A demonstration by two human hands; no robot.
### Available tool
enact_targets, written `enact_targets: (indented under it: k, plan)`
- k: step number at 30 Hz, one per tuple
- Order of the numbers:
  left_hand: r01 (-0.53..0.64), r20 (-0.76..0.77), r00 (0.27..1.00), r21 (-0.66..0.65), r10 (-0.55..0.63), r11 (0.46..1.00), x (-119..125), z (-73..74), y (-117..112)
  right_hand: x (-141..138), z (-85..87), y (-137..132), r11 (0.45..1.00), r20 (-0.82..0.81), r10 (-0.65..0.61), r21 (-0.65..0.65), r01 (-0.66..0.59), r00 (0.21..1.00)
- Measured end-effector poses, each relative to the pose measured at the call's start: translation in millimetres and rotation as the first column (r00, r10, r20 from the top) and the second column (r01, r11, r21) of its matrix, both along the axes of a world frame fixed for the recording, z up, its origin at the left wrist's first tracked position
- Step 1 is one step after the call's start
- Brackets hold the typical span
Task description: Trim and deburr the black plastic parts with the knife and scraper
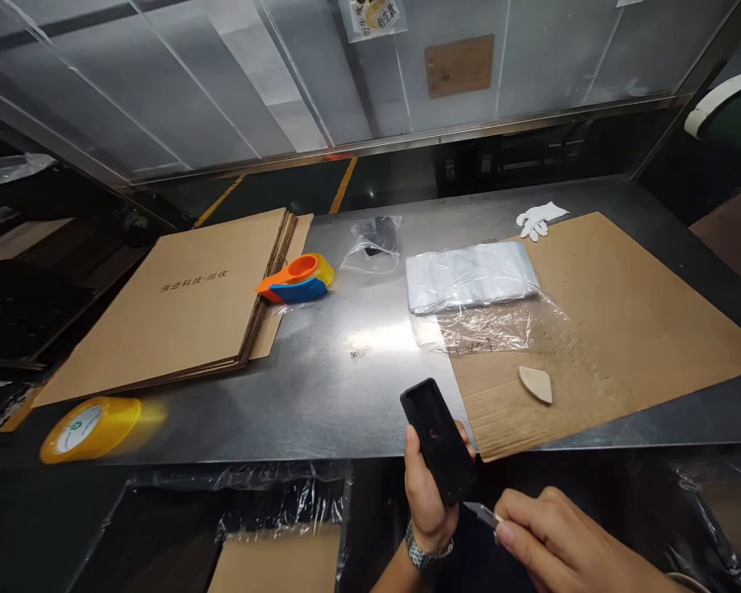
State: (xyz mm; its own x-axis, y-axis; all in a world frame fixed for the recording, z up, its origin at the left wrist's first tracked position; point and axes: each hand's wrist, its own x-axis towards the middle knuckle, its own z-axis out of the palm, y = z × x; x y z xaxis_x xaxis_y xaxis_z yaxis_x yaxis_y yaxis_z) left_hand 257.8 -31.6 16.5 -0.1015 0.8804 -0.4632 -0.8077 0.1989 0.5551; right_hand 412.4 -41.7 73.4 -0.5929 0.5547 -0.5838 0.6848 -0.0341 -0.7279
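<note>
My left hand (429,498) is wrapped around a black rectangular plastic part (435,436), holding it tilted at the table's front edge. The part has a recessed face with a small hole, turned up toward me. In my right hand (552,535) is a knife (480,513) with a thin metal blade, its handle mostly hidden by the fingers. The blade's tip points at the part's lower end; whether it touches, I cannot tell. A wedge-shaped beige piece (536,385) lies on the cardboard sheet (617,329) beyond my right hand.
Flat cardboard boxes (185,305) are stacked at left, beside an orange and blue tape dispenser (296,280). A yellow tape roll (90,428) stands near the front edge. Farther back lie a bagged black part (379,239), a stack of clear plastic bags (469,276) and a white glove (540,220).
</note>
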Motion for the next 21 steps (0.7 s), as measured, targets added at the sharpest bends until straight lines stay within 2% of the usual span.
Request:
enact_targets:
  k: [9, 16, 21]
  plan:
    - [-0.072, -0.02, 0.997, 0.063, 0.073, 0.995, 2.0, 2.4, -1.7, -7.7, -7.2, 2.9, 0.999, -0.028, -0.034, -0.037, 0.033, 0.999]
    - [-0.067, -0.014, 0.997, 0.123, 0.069, 0.99, 2.7, 3.8, -1.2, -9.2, -8.4, 4.1, 0.999, -0.053, -0.029, -0.037, 0.027, 0.998]
    - [-0.095, -0.017, 0.995, 0.118, 0.097, 0.989, 2.8, 2.2, -1.5, -10.9, -10.2, 6.0, 1.0, -0.046, -0.025, -0.018, 0.024, 0.999]
